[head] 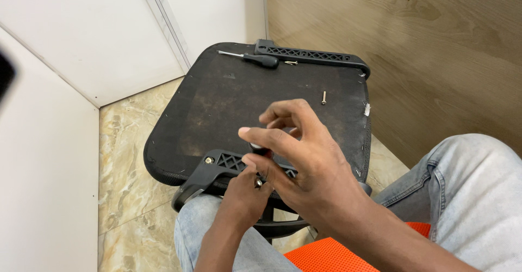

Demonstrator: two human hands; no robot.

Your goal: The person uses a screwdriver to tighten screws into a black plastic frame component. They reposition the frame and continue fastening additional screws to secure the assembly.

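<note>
A black chair seat (228, 103) lies upside down across my knees. A black plastic armrest bracket (220, 163) with a screw (209, 160) in it sits on its near edge. My left hand (242, 198) rests against this bracket and pinches a small metal screw (259, 183). My right hand (307, 166) hovers just above it, fingers curled around a short dark tool (258, 150) that stands over the bracket and is mostly hidden by the fingers.
A black-handled screwdriver (255, 59) and a second armrest bracket (312, 55) lie at the seat's far edge, with a small screw (291, 63) beside them. A loose bolt (323, 97) lies on the seat. White panels stand left, a wooden wall (435, 49) right, an orange seat (326, 255) below.
</note>
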